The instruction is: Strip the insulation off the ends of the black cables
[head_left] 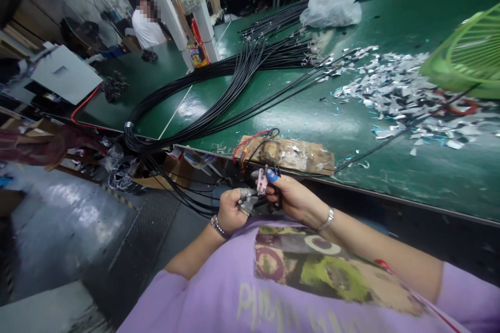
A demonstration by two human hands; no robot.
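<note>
Left hand (231, 211): fingers curled tight into a fist around a grey-wrapped cable end (247, 202), held close in front of the chest. Wristwatch on that wrist.

Right hand (291, 196): fingers closed in a pinch on a small pink tool (261, 182) with a blue tip beside it (exact kind too small to tell). Thin bracelet at the wrist. The two hands nearly touch, the cable end running between them, just below the near edge of the green table (312, 114).

Thin black cables trail from the hands down and to the left, under the table edge, toward the floor.

Directly beyond the hands, on the table edge: a worn wooden block (297, 155), scarred and dirty, with red and black wires (253, 140) looped at its left end.

Further out on the table: a long bundle of black cables (234, 78) sweeping from the left edge up toward the far right. A scatter of silver and blue scraps (394, 88) on the right. A green plastic basket (469, 57) at the right edge, on its side. A white plastic bag (334, 5) at the far end.

Far left, another person in a white top (146, 26) beside a white post (167, 5). Fan nearby.
</note>
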